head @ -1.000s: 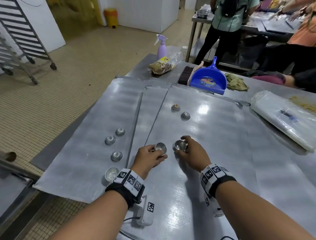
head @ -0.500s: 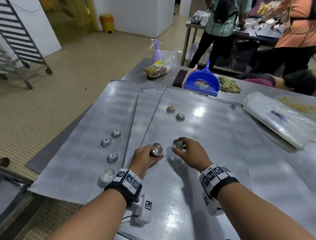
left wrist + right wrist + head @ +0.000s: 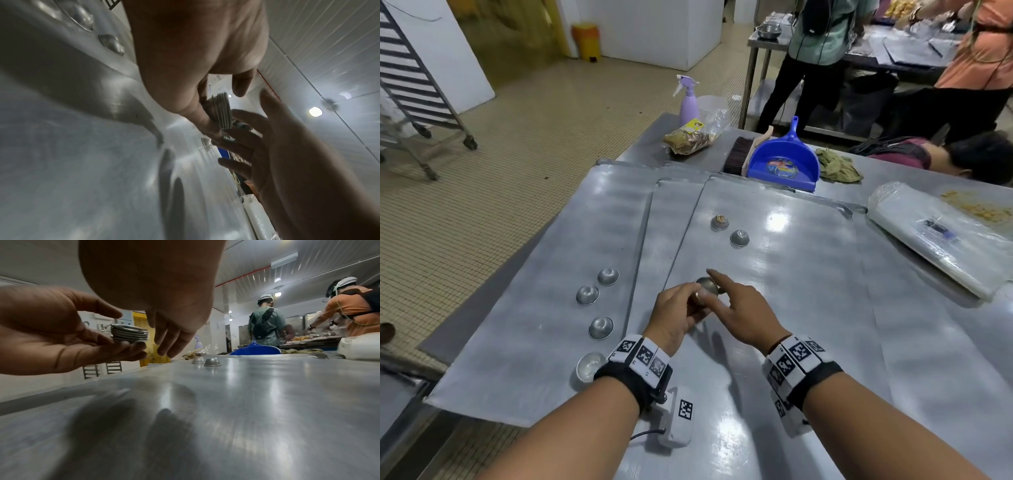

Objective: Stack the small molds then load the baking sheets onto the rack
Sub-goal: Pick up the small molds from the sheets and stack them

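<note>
Six small molds are loose on the baking sheets as a worker builds a nested stack (image 3: 129, 334) above the steel surface (image 3: 928, 342). The left hand (image 3: 677, 317) holds the stack off the sheet, fingers (image 3: 123, 347) curled beneath it and thumb over the rim. The right hand (image 3: 739, 313) hovers just beside the stack with its fingers (image 3: 168, 344) straight and apart, gripping nothing; the head view shows its index finger reaching over the topmost mold.

The stacking step is in hand and, by the look of it, roughly half done. Two molds (image 3: 739, 237) sit upside down further along the near baking sheet (image 3: 808, 274), one of them (image 3: 719, 222) with what seems to be residue on top. Four more (image 3: 601, 328) lie in a line on the left baking sheet (image 3: 517, 325), well apart from the hands.

The next move likely calls for the free right hand to reach forward to the nearer upturned mold, turn it upright and seat it squarely in the stack, while the left keeps the pile level. The soiled mold may nest poorly. The rack (image 3: 410, 85) stands across the floor to the left, untouched, and the sheets cannot go to it until they are cleared of molds.
</note>
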